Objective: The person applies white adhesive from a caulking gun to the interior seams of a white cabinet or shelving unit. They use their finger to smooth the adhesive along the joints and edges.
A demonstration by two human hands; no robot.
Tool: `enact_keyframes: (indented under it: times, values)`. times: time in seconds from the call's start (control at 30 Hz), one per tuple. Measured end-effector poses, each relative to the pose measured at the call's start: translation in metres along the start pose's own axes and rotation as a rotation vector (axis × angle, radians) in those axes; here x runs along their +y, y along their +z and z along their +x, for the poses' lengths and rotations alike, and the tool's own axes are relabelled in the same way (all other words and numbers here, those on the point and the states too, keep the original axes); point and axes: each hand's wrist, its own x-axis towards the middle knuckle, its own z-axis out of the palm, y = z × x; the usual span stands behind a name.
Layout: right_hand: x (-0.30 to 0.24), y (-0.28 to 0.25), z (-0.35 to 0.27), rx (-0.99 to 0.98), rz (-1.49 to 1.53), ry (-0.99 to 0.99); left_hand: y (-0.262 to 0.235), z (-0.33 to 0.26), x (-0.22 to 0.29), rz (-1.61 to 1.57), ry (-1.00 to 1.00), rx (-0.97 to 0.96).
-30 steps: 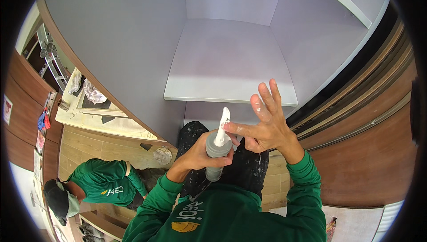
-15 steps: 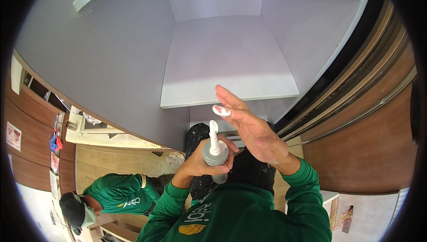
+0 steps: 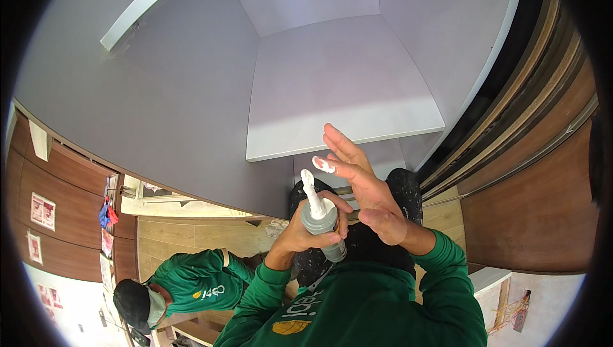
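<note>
Grey tube (image 3: 324, 224) gripped by the left hand (image 3: 299, 231) — right hand (image 3: 375, 199) unclasped, white paste (image 3: 325, 165) on one finger (image 3: 348, 171).

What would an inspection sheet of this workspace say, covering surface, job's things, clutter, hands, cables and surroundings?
Surface: lilac-grey shelf with a paler front edge, inside a cabinet.
Job's things: grey cartridge, upper end toward the shelf, its nozzle coated white.
Clutter: pale crumpled item on the wood-look floor.
Hands: left hand grips the cartridge; right hand is open, white paste on one fingertip, apart from the nozzle.
Cables: thin coloured wires, lower right.
Surroundings: another person in green at left; brown panels at right.
</note>
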Motion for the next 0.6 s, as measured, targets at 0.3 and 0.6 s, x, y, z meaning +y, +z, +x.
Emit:
enact_keyframes:
  times: [0.3, 0.6]
  values:
    - [0.001, -0.001, -0.001, -0.039, 0.001, -0.049, 0.007, 0.004, 0.001, 0.007, 0.001, 0.037]
    - [-0.007, 0.003, -0.003, 0.039, -0.283, -0.123, 0.008, 0.003, 0.0, 0.071, -0.003, 0.12]
